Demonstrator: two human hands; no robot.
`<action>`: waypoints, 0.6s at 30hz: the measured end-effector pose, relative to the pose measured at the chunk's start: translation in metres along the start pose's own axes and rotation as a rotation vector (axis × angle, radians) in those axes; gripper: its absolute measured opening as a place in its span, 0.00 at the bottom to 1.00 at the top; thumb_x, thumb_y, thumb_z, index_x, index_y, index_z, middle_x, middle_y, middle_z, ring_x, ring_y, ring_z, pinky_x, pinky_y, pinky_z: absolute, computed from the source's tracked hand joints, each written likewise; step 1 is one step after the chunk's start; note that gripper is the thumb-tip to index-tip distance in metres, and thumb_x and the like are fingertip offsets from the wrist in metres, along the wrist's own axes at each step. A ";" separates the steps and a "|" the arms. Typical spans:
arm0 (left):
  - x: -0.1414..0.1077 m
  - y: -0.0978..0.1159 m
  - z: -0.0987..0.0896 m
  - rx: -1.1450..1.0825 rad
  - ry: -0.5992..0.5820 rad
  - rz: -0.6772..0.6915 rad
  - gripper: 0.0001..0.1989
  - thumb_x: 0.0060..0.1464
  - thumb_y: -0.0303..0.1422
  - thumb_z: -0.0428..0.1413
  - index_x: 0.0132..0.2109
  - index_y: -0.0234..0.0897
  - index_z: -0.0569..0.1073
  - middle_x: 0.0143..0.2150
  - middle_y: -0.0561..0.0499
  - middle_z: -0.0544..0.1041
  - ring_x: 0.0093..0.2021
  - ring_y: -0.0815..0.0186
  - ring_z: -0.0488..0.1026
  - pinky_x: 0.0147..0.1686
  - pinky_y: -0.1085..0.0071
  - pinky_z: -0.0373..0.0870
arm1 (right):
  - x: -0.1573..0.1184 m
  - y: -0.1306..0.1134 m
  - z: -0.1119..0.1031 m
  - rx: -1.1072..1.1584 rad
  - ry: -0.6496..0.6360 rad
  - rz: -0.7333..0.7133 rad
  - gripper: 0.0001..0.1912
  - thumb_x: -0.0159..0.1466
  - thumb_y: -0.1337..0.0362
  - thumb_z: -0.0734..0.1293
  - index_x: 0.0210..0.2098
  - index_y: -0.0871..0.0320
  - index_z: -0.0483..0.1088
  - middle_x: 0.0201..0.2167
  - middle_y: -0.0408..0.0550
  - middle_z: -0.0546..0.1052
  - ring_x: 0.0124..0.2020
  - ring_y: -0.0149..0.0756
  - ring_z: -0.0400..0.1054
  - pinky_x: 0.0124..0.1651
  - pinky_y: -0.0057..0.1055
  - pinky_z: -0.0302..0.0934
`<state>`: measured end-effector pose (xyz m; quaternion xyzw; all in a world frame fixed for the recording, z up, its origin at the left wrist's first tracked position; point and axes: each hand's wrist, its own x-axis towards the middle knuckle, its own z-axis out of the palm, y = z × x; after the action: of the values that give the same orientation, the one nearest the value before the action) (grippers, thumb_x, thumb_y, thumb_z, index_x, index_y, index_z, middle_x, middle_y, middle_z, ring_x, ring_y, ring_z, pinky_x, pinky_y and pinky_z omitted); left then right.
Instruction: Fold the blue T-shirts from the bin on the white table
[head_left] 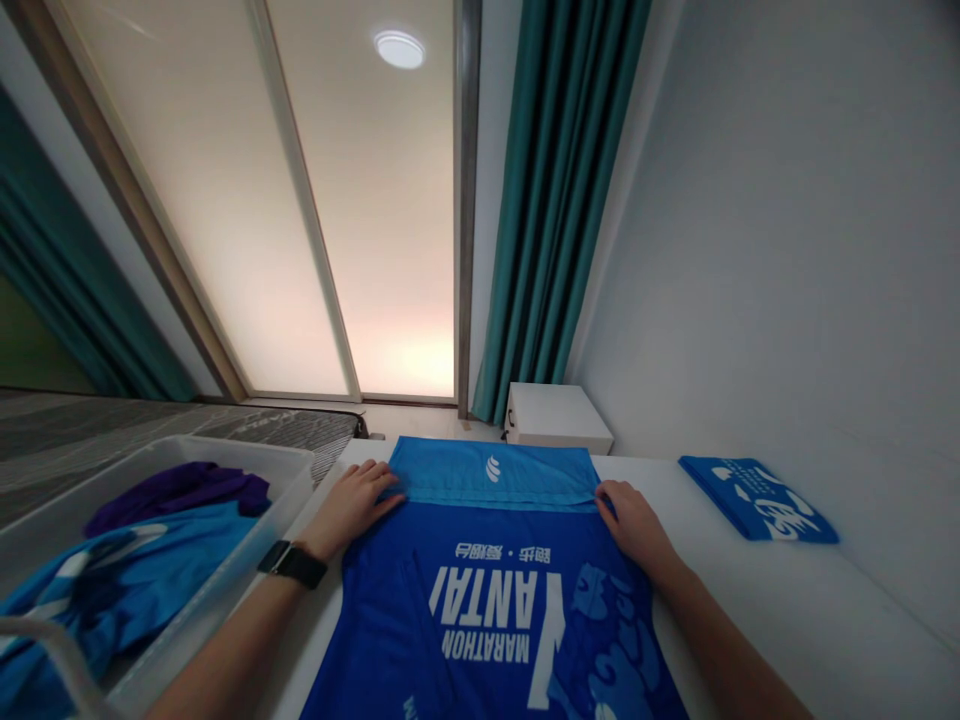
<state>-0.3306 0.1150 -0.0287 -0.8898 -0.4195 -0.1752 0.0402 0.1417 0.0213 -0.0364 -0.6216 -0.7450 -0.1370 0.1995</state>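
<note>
A blue marathon shirt [397, 600] lies spread on the white table, its white lettering upside down from where I look. A lighter blue band [442, 470] with a small white logo is folded over along its far end. At the left end of this fold, my left hand [360, 507] grips the fabric edge between thumb and fingers. My right hand [631, 520] pinches the opposite end of the fold. A dark watch is on my left wrist.
On the left stands a translucent plastic bin [292, 470] holding purple and blue clothes [180, 555]. A folded blue garment [757, 500] rests on the table [847, 620] at right, near the wall. Beyond the table are a white cabinet [559, 415] and a green curtain [559, 200].
</note>
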 end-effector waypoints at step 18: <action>0.004 0.001 0.003 -0.190 -0.054 -0.031 0.08 0.60 0.29 0.48 0.38 0.41 0.72 0.40 0.48 0.73 0.42 0.59 0.70 0.42 0.66 0.66 | 0.000 0.002 -0.005 0.061 -0.064 0.004 0.07 0.61 0.70 0.57 0.36 0.55 0.65 0.37 0.51 0.73 0.41 0.41 0.66 0.43 0.35 0.59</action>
<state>-0.3266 0.1180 -0.0302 -0.8875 -0.4155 -0.1905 -0.0583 0.1442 0.0189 -0.0319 -0.6208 -0.7536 -0.0939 0.1947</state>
